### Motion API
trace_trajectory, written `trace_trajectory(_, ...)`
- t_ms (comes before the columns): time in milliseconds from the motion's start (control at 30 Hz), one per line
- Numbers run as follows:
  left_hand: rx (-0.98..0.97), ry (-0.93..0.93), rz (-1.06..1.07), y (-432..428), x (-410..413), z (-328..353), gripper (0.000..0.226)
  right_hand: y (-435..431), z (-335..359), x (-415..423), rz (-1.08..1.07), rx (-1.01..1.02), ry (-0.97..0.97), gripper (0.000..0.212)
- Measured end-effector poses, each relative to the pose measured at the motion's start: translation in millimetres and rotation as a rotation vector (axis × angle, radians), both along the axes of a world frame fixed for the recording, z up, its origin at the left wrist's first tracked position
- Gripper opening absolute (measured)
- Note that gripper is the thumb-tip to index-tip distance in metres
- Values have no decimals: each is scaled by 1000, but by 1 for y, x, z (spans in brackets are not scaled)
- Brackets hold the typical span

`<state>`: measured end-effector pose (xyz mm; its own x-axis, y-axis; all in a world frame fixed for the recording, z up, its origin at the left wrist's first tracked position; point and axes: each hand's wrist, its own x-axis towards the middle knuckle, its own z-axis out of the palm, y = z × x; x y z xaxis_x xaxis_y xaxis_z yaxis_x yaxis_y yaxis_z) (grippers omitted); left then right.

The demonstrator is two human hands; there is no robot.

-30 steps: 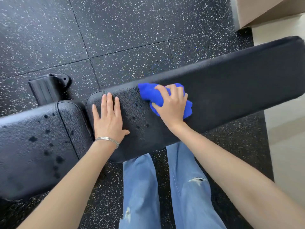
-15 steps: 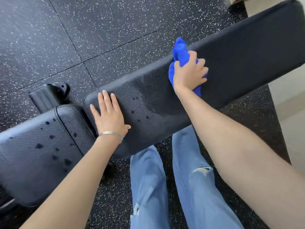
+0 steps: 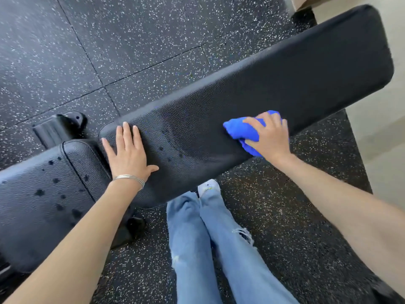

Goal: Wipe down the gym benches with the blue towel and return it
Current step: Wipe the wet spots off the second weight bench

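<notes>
R hand (image 3: 270, 139) has the towel (image 3: 241, 130) bunched under it. Its fingers (image 3: 254, 125) are curled over the wad and gripping, w/ the palm pressing it onto the pad (image 3: 285, 84). The towel sits at the pad's near edge, abt mid-length. A blue nose pokes out past the fingertips toward the L hand (image 3: 129, 154), and a bit hangs over the near edge below the palm.

L hand lies flat on the pad's left end, fingers straight and a little spread, holding nothing. It's just beside the gap to the seat (image 3: 32, 205), prob. bracing.

What matters: the pad's long axis runs from the L hand up and away to the right. The drops (image 3: 161, 148) on it lie betw. the two hands, nearer the L one. So from the towel the wet patch is leftward, along the axis, not across it. L hand is closer to the drops, but R hand has the cloth.

My guess is the next stroke needs a sweep left along the pad. The L hand would be in the way for the last stretch. The seat beyond it is speckled w/ more drops and looks unwiped. The pad's far right end looks dry, but I can't tell if it's been done.
</notes>
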<state>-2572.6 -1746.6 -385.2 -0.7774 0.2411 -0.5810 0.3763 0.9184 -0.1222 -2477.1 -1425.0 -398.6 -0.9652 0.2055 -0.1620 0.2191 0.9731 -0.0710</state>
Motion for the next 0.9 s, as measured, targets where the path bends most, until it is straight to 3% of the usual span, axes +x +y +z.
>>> trace_trajectory(133,-33,-25,-50,9,14,1,123,37,0,-20,-1051,-154,75,39)
trace_trajectory(200,-56,-53,-84,15,28,2,128,15,-1,-30,-1175,-152,103,40)
trace_trajectory(300,-47,-85,-62,23,44,4,132,-53,-3,-18,-940,-131,131,41)
trace_trajectory(433,-41,-70,-32,26,47,4,128,-128,0,23,-434,-225,-6,53)
trace_trajectory(500,-22,-62,-29,24,45,5,124,-121,2,31,-156,-226,17,56)
trace_trajectory(600,-12,-46,-34,19,46,6,120,-64,-1,39,385,-112,152,44)
trace_trajectory(633,-14,-38,-42,19,47,6,119,-39,-2,42,453,-84,155,44)
trace_trajectory(700,-8,-26,-52,17,50,3,118,1,-5,46,215,-107,131,49)
trace_trajectory(833,59,-27,5,13,55,1,116,26,-11,44,-917,-360,218,44)
trace_trajectory(900,90,-31,10,8,59,1,113,10,-10,33,-1259,-518,350,44)
